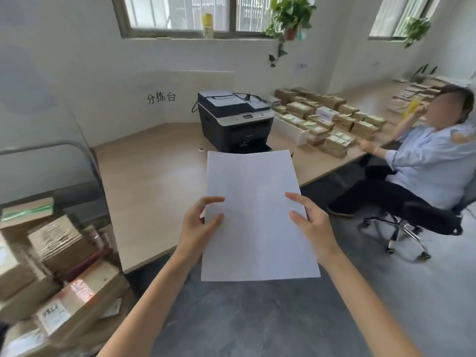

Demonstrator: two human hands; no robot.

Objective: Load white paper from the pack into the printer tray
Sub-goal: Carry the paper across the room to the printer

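Observation:
I hold a stack of white paper (255, 215) flat in front of me, above the desk's near edge. My left hand (199, 224) grips its left edge, thumb on top. My right hand (310, 222) grips the right edge the same way. The black and grey printer (233, 118) stands on the wooden desk (154, 176) beyond the paper's far edge. The paper's far edge hides the bottom front of the printer, where a dark opening (251, 146) shows. The paper pack is not in view.
A person in a light blue shirt (427, 161) sits on a wheeled office chair (404, 228) at the right. Many brown bundles (332, 119) cover the desk to the right of the printer. Cardboard boxes (51, 266) are stacked on a cart at the left.

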